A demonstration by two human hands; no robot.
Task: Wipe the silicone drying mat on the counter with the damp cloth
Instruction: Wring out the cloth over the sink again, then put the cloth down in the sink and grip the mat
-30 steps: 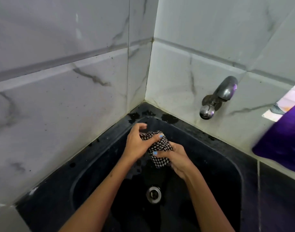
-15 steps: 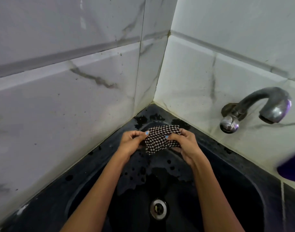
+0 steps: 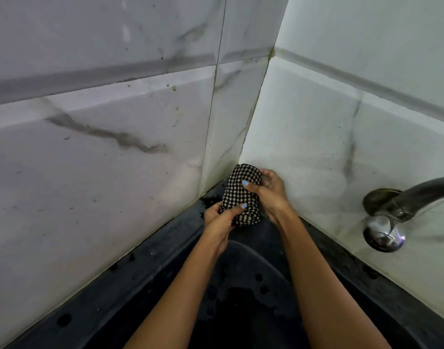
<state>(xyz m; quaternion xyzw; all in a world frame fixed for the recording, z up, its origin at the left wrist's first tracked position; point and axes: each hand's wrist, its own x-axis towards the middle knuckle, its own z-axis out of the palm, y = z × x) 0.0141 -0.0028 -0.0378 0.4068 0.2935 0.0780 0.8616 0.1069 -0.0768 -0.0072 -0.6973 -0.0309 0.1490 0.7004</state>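
Note:
A black-and-white checked cloth (image 3: 241, 195), bunched into a roll, is held up over the far corner of a black sink (image 3: 150, 280). My left hand (image 3: 219, 217) grips its lower end, thumb across the fabric. My right hand (image 3: 270, 190) grips its upper end, thumb pressed on the front. The silicone drying mat is not in view.
Marbled white wall tiles (image 3: 102, 152) close in on the left and behind the sink. A chrome tap (image 3: 402, 210) juts from the right wall, its spout reaching out past the right edge. Water drops dot the sink rim (image 3: 65, 319).
Both hands have lifted the cloth from low in the basin toward the back corner. It went from spread sideways between them to a roll held upright. My view has shifted left and closer.

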